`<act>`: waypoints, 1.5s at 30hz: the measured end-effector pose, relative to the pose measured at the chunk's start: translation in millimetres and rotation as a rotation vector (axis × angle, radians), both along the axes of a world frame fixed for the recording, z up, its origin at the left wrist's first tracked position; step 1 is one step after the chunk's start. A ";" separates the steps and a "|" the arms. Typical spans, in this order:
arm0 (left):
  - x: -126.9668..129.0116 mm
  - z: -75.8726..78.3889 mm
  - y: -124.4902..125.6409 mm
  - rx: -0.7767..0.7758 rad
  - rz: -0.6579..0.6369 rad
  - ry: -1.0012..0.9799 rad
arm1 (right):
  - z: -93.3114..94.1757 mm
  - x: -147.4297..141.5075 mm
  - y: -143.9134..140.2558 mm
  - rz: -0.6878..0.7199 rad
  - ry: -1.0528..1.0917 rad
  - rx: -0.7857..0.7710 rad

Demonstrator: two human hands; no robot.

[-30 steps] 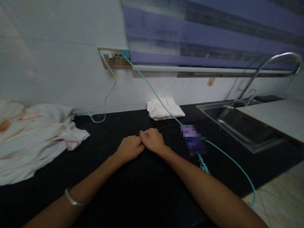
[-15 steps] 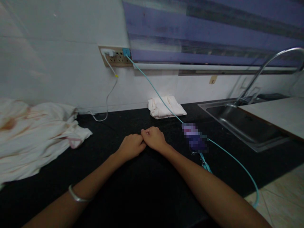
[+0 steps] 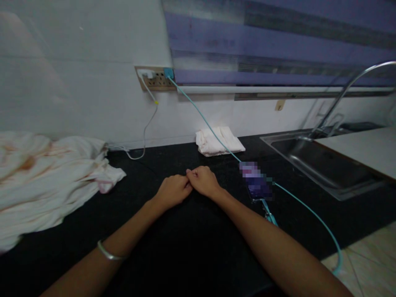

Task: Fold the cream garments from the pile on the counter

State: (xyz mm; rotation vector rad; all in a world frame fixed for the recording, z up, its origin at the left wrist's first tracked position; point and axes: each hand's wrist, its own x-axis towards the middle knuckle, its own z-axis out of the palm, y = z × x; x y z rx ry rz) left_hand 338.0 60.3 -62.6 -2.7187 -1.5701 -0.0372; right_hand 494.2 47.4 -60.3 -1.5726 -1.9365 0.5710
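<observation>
My left hand (image 3: 172, 190) and my right hand (image 3: 202, 180) rest side by side on the black countertop (image 3: 173, 251), fingers curled into loose fists and knuckles touching. Neither holds anything that I can see. A silver bangle (image 3: 108, 252) circles my left wrist. Just right of my right hand lies a phone (image 3: 256, 185), blurred out, with a teal cable (image 3: 204, 117) running from it up to the wall socket (image 3: 156, 78).
A crumpled white cloth (image 3: 46, 181) with orange stains covers the counter's left part. A folded white cloth (image 3: 219, 141) lies by the wall. A white charger cable (image 3: 145, 136) hangs from the socket. A steel sink (image 3: 321, 165) with a curved tap (image 3: 349, 88) is on the right.
The view has shifted slightly, so everything sits a little further right in the frame. My hands stay together in the same pose on the counter.
</observation>
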 end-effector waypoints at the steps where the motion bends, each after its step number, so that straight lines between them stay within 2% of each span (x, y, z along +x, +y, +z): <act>1: -2.5 0.4 1.1 0.002 0.008 -0.012 | 0.1 0.6 0.0 0.011 -0.008 0.006; 3: -11.5 1.4 5.5 0.012 0.058 -0.033 | -0.4 1.3 0.4 0.021 -0.017 0.019; 6: -41.2 2.7 17.3 0.046 0.267 -0.058 | -2.0 1.6 1.5 0.014 0.004 0.022; 10: -113.5 3.1 36.1 0.087 0.591 -0.133 | -3.6 2.3 2.6 0.022 0.043 0.010; 13: -168.0 0.5 44.0 0.251 0.885 -0.188 | -5.2 3.1 3.6 0.025 0.059 0.005; 15: -189.9 -2.4 45.6 0.254 0.965 -0.167 | -6.6 3.7 4.7 0.029 0.074 -0.003; 17: -197.5 -5.4 45.9 0.222 0.927 -0.090 | -8.0 4.0 5.7 0.032 0.081 -0.003; 20: -192.0 -8.0 46.2 0.242 0.837 -0.025 | -9.6 4.1 6.3 0.038 0.074 0.014; 23: -181.2 -6.7 45.2 0.316 0.778 -0.097 | -10.4 3.9 5.9 0.040 0.068 0.029; 27: -160.9 0.1 41.1 0.508 0.584 -0.114 | -11.3 3.7 6.1 0.051 0.062 0.037; 29: -146.2 3.4 38.7 0.517 0.514 -0.101 | -11.8 3.8 6.7 0.048 0.058 0.037; 33: -110.8 5.4 31.1 0.447 0.413 -0.137 | -11.8 3.9 6.9 0.050 0.052 0.034; 36: -81.7 2.7 18.1 0.352 0.341 -0.245 | -10.8 2.5 6.1 0.043 0.023 0.041; 40: -45.3 -3.7 -5.5 0.204 0.159 -0.391 | -8.3 -0.4 4.2 0.020 -0.083 0.067; 45: -22.1 -9.2 -22.0 0.085 -0.028 -0.572 | -4.2 0.7 -0.5 0.101 -0.174 0.051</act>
